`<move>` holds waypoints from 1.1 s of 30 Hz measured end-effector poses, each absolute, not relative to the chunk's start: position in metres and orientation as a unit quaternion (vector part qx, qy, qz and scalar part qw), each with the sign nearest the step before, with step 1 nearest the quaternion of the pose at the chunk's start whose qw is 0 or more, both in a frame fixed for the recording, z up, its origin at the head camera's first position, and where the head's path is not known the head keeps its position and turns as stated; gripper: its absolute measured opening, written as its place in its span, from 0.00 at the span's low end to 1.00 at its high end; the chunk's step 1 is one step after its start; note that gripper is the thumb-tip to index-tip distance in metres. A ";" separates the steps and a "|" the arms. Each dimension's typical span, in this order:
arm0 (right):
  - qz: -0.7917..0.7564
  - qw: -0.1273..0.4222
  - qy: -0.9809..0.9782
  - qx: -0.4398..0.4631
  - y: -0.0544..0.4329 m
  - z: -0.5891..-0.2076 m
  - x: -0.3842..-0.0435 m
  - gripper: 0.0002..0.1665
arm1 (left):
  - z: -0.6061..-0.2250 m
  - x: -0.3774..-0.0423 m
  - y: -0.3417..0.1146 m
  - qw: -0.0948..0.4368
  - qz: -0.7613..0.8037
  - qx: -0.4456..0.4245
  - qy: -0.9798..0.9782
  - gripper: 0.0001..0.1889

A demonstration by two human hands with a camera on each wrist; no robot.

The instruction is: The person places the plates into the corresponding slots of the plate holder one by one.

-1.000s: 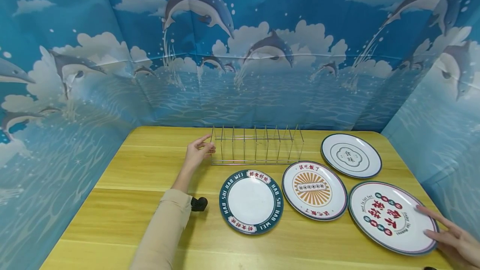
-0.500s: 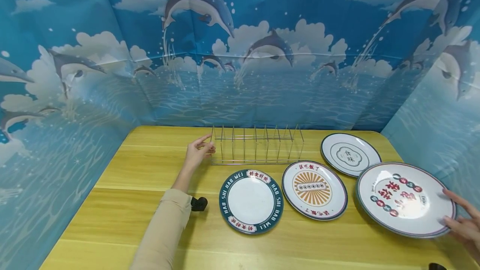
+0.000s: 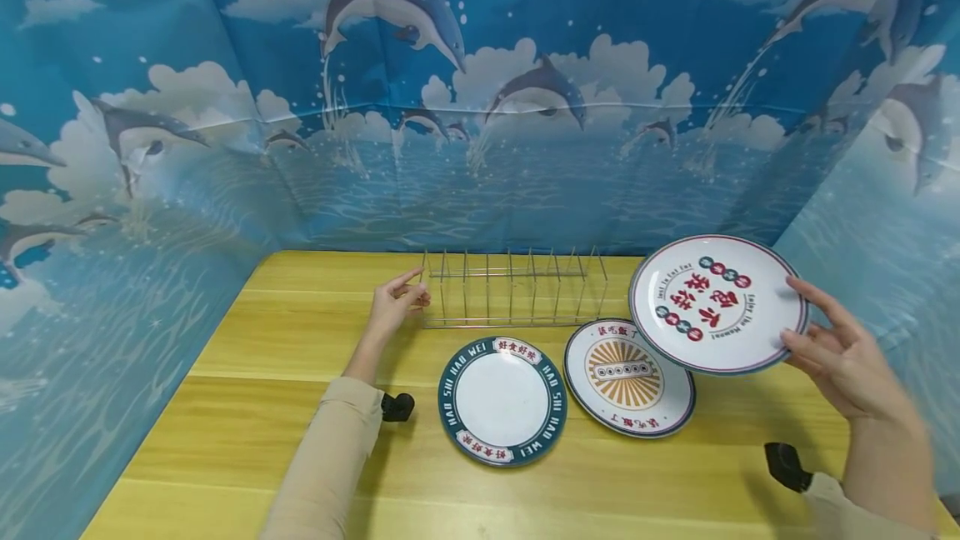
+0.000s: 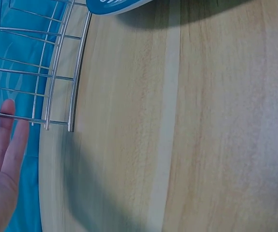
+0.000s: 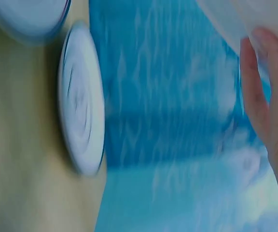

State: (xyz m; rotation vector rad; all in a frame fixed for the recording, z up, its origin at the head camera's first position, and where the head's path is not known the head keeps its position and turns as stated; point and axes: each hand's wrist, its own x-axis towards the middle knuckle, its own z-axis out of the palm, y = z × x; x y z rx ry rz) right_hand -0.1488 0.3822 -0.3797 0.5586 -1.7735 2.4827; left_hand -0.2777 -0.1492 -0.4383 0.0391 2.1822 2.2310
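Observation:
My right hand (image 3: 851, 357) pinches the right rim of a white plate with red characters (image 3: 720, 307), raised above the table; its pale underside (image 5: 274, 14) shows in the right wrist view. Beneath it, a white plate with a thin grey ring (image 5: 81, 99) is hidden in the head view. My left hand (image 3: 393, 307) touches the left end of a metal wire plate rack (image 3: 512, 325). In the left wrist view its fingers (image 4: 13, 145) lie fairly straight against the rack's end wire. Only thin wires show in the rack's slots.
A green-rimmed plate (image 3: 502, 402) lies flat in front of the rack. Right of it is a plate with an orange sunburst (image 3: 624, 373), partly under the raised one in view. The wooden table (image 3: 225, 407) meets a blue dolphin curtain (image 3: 480, 173) behind.
The right hand has lifted the red-character plate off the table's right side and carried it back and leftward, over the grey-ringed plate. The left hand stays at the rack's end.

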 end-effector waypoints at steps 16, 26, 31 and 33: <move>0.753 -0.021 -0.643 0.138 0.228 -0.337 -0.221 0.38 | -0.447 -0.281 -0.152 0.013 0.715 0.030 0.698 0.20; 0.703 -0.018 -0.700 0.126 0.149 -0.329 -0.258 0.37 | -0.443 -0.290 -0.152 0.028 0.716 -0.004 0.698 0.21; 0.661 0.005 -0.738 0.136 0.120 -0.328 -0.266 0.37 | -0.447 -0.291 -0.154 0.033 0.696 -0.005 0.717 0.24; 0.644 0.019 -0.751 0.144 0.109 -0.329 -0.269 0.36 | -0.456 -0.296 -0.158 0.036 0.698 0.008 0.715 0.25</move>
